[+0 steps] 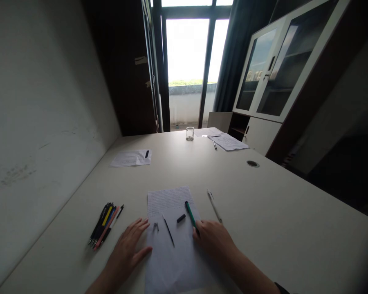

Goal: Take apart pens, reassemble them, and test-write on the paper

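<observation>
A sheet of paper, handwritten on its upper part, lies on the table in front of me. My right hand is closed around the lower end of a green pen at the sheet's right edge. At the left edge, my left hand rests with its fingers spread and nothing in it. Between my hands, a thin dark pen refill, a short black cap and a small dark piece lie on the paper. A white pen lies beyond my right hand.
Several pens lie bunched left of my left hand. Farther off are a paper, a clear glass, a stack of papers and another pen. A round cable hole sits near the table's right edge.
</observation>
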The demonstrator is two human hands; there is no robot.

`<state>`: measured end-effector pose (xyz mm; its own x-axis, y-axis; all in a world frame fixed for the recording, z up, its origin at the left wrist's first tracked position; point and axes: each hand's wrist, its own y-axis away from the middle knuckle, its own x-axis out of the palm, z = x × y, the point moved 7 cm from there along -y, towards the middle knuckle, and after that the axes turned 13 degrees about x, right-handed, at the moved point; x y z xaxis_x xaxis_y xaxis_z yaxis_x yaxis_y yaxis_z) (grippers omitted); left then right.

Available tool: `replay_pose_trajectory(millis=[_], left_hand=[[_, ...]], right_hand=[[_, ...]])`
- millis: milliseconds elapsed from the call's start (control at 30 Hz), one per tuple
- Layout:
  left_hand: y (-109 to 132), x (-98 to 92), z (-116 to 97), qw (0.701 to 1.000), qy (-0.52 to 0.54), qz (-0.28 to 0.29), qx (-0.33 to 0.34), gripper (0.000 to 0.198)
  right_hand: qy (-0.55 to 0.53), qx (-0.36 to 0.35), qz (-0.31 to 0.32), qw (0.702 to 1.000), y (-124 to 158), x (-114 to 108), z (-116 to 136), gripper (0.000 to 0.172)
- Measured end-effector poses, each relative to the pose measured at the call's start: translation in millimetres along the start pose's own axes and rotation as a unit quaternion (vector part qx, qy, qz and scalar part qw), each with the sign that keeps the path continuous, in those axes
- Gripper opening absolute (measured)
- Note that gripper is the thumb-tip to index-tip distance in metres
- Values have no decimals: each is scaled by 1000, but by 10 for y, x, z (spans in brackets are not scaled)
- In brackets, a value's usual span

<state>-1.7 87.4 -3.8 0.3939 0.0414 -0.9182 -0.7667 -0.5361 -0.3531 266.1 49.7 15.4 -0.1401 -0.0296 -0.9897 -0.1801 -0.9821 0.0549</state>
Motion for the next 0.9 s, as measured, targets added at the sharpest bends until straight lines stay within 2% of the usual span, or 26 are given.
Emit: replay_pose_trajectory(millis=[200,633,900], left_hand=[[-12,-58,-43,1000,-3,-21,7,51],[-22,-70,-52,1000,4,-10,-1,50],[-31,-107,-56,999,37,-27,-5,49]], right_hand=[[-5,9,-1,1000,17,-50,-3,23],[-22,50,4,998,34,-84,-44,17],[-25,28,-56,998,47,-178,-18,13]])
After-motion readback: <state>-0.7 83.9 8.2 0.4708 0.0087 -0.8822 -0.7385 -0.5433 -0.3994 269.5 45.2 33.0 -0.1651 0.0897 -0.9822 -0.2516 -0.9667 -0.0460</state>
